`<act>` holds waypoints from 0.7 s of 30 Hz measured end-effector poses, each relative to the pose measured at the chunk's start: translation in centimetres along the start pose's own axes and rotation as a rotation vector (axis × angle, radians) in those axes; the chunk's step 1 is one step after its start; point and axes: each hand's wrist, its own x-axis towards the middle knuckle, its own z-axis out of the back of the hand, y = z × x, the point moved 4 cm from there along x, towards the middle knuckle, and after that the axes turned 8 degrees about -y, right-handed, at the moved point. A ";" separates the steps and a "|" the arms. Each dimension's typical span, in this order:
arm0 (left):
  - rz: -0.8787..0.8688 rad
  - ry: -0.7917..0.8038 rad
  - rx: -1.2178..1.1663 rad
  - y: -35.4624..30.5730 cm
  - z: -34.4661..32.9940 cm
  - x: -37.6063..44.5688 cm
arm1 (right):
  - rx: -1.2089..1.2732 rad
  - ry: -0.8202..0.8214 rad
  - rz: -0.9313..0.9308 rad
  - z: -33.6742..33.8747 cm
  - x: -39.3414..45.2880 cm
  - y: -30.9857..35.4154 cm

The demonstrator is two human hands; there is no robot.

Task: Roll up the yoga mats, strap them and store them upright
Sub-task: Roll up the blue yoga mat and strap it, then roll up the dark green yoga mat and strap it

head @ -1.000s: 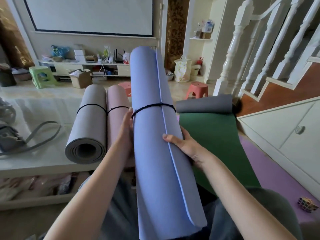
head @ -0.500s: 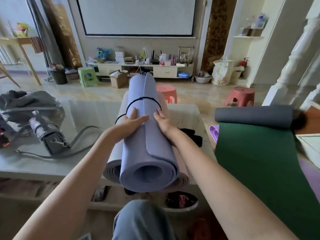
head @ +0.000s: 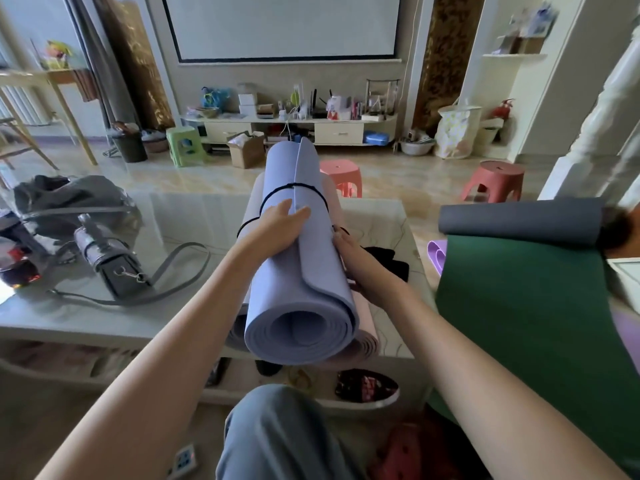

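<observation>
On the tabletop: the blue mat [head: 304, 271], rolled and tied with a black strap [head: 277, 191], now lies lengthwise on top of two other strapped rolls, a grey mat [head: 251, 202] and a pink mat [head: 363, 313], its open end facing the person.
Change: a second ago the blue mat was held up off the tabletop [head: 69, 317], pointing away; it has since come down onto the pile.
Left hand: the left hand [head: 277, 225] lies over the top of the blue mat, fingers nearly straight, pressing not gripping.
Right hand: the right hand [head: 349, 252] touches the roll's right side with relaxed fingers, steadying it.
Still to do: a green mat [head: 519, 323] with a dark grey back lies half unrolled on the floor at the right.
Meaning: three mats look rolled and strapped, but they lie flat, so upright storing is not yet done.
</observation>
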 end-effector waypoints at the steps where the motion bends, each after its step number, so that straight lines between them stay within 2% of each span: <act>1: -0.005 -0.012 0.053 -0.7 -0.3 -0.3 | -0.022 -0.003 -0.026 0.8 -0.6 -0.4; 3: -0.037 -0.032 0.221 -1.9 -0.9 -1.1 | -0.065 -0.037 -0.066 2.4 -1.5 -0.9; 5: -0.148 -0.031 0.369 -3.6 -2.0 -1.9 | -0.088 -0.087 -0.056 4.1 -2.8 -0.8; 9: -0.465 -0.157 0.389 -9.0 -5.0 -4.9 | -0.256 -0.163 0.158 9.3 -7.2 0.7; 11: -0.566 -0.161 0.565 -11.5 -7.4 -6.3 | -0.382 -0.241 0.211 13.7 -8.9 0.2; 13: -0.502 -0.007 0.955 -12.4 -9.9 -7.2 | -0.493 -0.327 0.147 18.8 -10.6 -1.5; 15: -0.290 0.182 1.221 -12.1 -10.9 -7.9 | -0.558 -0.384 0.053 23.6 -12.1 -4.1; 17: -0.144 0.301 1.322 -11.7 -11.4 -8.6 | -0.590 -0.392 -0.042 27.3 -13.3 -6.8; 21: -0.115 0.394 1.331 -10.8 -15.9 -8.0 | -0.560 -0.381 -0.177 31.1 -14.3 -11.9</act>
